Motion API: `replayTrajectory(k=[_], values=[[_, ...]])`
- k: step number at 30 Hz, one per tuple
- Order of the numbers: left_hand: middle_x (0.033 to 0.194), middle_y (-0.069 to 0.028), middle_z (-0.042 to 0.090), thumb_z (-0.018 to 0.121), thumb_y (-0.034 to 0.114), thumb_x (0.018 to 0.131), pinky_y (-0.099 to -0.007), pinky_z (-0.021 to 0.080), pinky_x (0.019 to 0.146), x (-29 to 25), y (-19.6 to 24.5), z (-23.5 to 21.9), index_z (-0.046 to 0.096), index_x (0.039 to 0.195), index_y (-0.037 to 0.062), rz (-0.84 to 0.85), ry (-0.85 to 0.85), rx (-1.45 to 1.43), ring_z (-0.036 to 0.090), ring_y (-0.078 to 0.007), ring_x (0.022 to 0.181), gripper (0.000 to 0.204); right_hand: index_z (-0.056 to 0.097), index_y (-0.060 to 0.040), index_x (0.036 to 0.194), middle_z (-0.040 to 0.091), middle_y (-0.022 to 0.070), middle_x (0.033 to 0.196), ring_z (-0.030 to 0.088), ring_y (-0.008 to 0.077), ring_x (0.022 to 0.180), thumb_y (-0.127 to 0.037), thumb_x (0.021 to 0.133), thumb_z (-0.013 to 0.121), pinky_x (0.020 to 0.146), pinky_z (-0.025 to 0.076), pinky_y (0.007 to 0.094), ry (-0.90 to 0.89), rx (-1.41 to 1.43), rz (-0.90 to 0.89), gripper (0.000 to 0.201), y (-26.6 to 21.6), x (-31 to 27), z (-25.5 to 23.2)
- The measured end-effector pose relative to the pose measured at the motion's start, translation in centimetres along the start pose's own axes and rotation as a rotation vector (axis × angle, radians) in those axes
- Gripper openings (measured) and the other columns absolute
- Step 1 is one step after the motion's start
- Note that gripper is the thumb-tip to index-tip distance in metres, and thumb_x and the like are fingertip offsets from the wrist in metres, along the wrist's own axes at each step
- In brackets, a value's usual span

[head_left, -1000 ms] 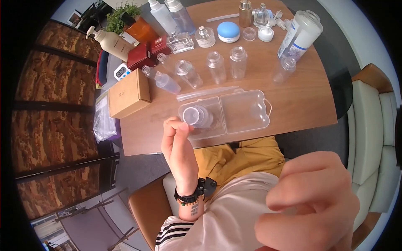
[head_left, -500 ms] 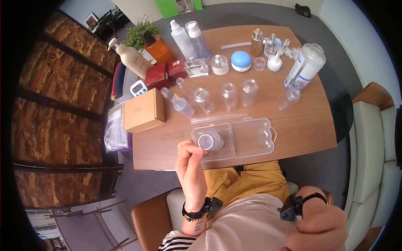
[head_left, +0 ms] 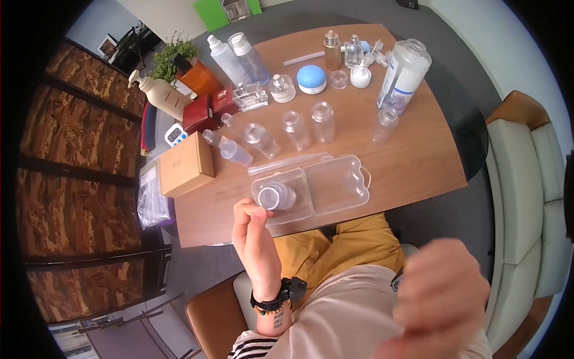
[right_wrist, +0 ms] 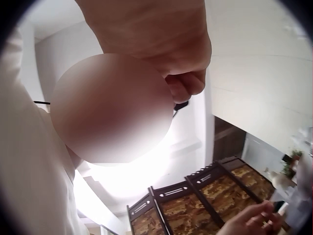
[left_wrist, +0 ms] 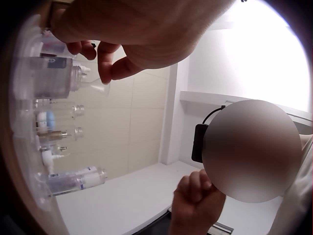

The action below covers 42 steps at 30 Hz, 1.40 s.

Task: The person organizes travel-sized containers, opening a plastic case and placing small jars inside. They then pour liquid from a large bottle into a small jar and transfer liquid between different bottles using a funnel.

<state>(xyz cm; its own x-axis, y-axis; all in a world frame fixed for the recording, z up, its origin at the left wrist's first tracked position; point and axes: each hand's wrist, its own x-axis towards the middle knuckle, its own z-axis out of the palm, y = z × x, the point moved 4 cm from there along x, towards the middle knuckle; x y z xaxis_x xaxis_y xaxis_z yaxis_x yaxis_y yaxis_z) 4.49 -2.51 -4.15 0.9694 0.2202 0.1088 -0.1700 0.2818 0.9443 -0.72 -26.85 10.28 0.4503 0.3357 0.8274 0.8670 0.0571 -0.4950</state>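
My left hand [head_left: 256, 236] pinches the rim of a small clear funnel [head_left: 269, 198] between thumb and finger. The funnel sits in the neck of a clear bottle [left_wrist: 54, 78], its wide mouth up. This bottle stands in the left half of an open clear plastic case [head_left: 338, 186] near the table's front edge. My right hand [head_left: 442, 293] is raised off the table at the right, blurred in the head view. Its fingers are curled in the left wrist view, close to the person's head, and nothing shows in them.
Several small clear bottles [head_left: 296, 131] stand behind the case, with a clear tube-like piece [head_left: 287, 163] before them. A cardboard box [head_left: 186, 164] sits at left. A large labelled bottle [head_left: 403, 76] stands at right. Cosmetic bottles, jars and red boxes [head_left: 198, 115] line the back.
The head view has shifted. My right hand moved lower and away from the camera, then came back up somewhat, fingers still curled. My left hand keeps its pinch on the funnel.
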Motion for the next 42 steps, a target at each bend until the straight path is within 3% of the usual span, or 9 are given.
replayTrajectory(k=[1, 3, 5, 6, 8, 10, 14, 26, 42], values=[[0.106, 0.0006, 0.058, 0.061, 0.01, 0.102, -0.0274, 0.034, 0.094, 0.0, 0.0, 0.2, 0.062, 0.092, 0.006, 0.006, -0.002, 0.015, 0.047, -0.011, 0.096, 0.011, 0.074, -0.0099, 0.078, 0.063, 0.0004, 0.067, 0.048, 0.0149, 0.048, -0.01, 0.077, 0.087, 0.043, 0.031, 0.0317, 0.091, -0.078, 0.15, 0.013, 0.4, -0.8, 0.1], [0.106, 0.0008, 0.058, 0.061, 0.01, 0.103, -0.0273, 0.034, 0.094, 0.0, -0.3, 0.3, 0.062, 0.093, 0.0063, 0.0, 0.003, 0.004, 0.047, -0.0109, 0.097, 0.011, 0.077, -0.008, 0.082, 0.066, 0.0017, 0.069, 0.051, 0.0152, 0.051, -0.001, 0.083, 0.075, 0.047, 0.037, 0.0316, -0.029, -0.223, 0.306, 0.007, 3.3, -3.0, -1.0], [0.105, 0.0009, 0.058, 0.061, 0.01, 0.104, -0.0272, 0.034, 0.094, -0.1, -0.2, 0.0, 0.062, 0.093, 0.0067, -0.006, 0.02, 0.021, 0.048, -0.0108, 0.097, 0.011, 0.076, -0.0047, 0.084, 0.069, 0.0035, 0.071, 0.054, 0.0168, 0.054, 0.001, 0.088, 0.068, 0.052, 0.042, 0.031, 0.328, -0.368, 0.402, 0.011, 6.6, -6.0, -0.6], [0.105, 0.001, 0.058, 0.06, 0.011, 0.104, -0.0271, 0.034, 0.094, 0.1, -0.3, 0.3, 0.062, 0.093, 0.007, -0.001, 0.016, 0.013, 0.048, -0.0107, 0.097, 0.012, 0.076, -0.0017, 0.089, 0.066, 0.0068, 0.063, 0.054, 0.0157, 0.047, -0.002, 0.091, 0.072, 0.048, 0.039, 0.0299, 0.361, -0.415, 0.456, 0.005, 8.4, -7.4, -0.8], [0.105, 0.001, 0.059, 0.06, 0.011, 0.104, -0.0269, 0.034, 0.094, -0.1, -0.2, 0.2, 0.061, 0.093, 0.0073, -0.004, 0.023, 0.001, 0.048, -0.0107, 0.096, 0.012, 0.07, -0.0005, 0.082, 0.053, 0.0011, 0.056, 0.042, 0.0041, 0.05, -0.006, 0.101, 0.067, 0.049, 0.03, 0.0261, 0.423, -0.331, 0.706, 0.02, 11.2, -10.2, -0.8], [0.106, 0.0009, 0.058, 0.06, 0.011, 0.105, -0.0272, 0.034, 0.094, 0.1, -0.4, 0.4, 0.061, 0.093, 0.0076, 0.008, 0.011, 0.018, 0.048, -0.0107, 0.097, 0.012, 0.063, -0.0013, 0.079, 0.045, -0.0031, 0.055, 0.036, 0.0019, 0.053, -0.009, 0.104, 0.067, 0.05, 0.025, 0.0263, 0.485, -0.318, 0.798, 0.027, 13.0, -12.1, -1.1], [0.108, 0.0009, 0.056, 0.06, 0.011, 0.105, -0.0276, 0.034, 0.095, 0.2, -0.1, 0.5, 0.06, 0.092, 0.0083, 0.007, 0.011, 0.043, 0.046, -0.0107, 0.098, 0.013, 0.055, -0.0025, 0.076, 0.041, -0.0064, 0.059, 0.034, 0.0006, 0.058, -0.011, 0.107, 0.066, 0.051, 0.024, 0.0259, 0.572, -0.254, 0.853, 0.034, 15.8, -13.8, -1.1], [0.106, -0.0016, 0.044, 0.064, 0.011, 0.1, -0.03, 0.034, 0.093, 0.0, 1.2, 1.4, 0.06, 0.091, 0.008, -0.001, 0.102, 0.152, 0.043, -0.0143, 0.096, 0.011, 0.054, -0.0006, 0.077, 0.045, -0.0028, 0.058, 0.039, 0.0014, 0.057, -0.006, 0.105, 0.067, 0.05, 0.03, 0.0247, 0.47, -0.259, 0.919, 0.031, 15.2, -12.6, -0.5], [0.112, -0.0015, 0.054, 0.059, 0.016, 0.1, -0.0316, 0.033, 0.1, 0.0, -0.3, -0.1, 0.055, 0.089, 0.0092, -0.055, 0.248, 0.07, 0.046, -0.0147, 0.105, 0.014, 0.054, 0.0007, 0.075, 0.045, 0.0031, 0.058, 0.04, 0.0074, 0.051, -0.004, 0.101, 0.067, 0.048, 0.031, 0.028, 0.313, -0.208, 0.911, 0.029, 15.1, -12.9, -0.7]])
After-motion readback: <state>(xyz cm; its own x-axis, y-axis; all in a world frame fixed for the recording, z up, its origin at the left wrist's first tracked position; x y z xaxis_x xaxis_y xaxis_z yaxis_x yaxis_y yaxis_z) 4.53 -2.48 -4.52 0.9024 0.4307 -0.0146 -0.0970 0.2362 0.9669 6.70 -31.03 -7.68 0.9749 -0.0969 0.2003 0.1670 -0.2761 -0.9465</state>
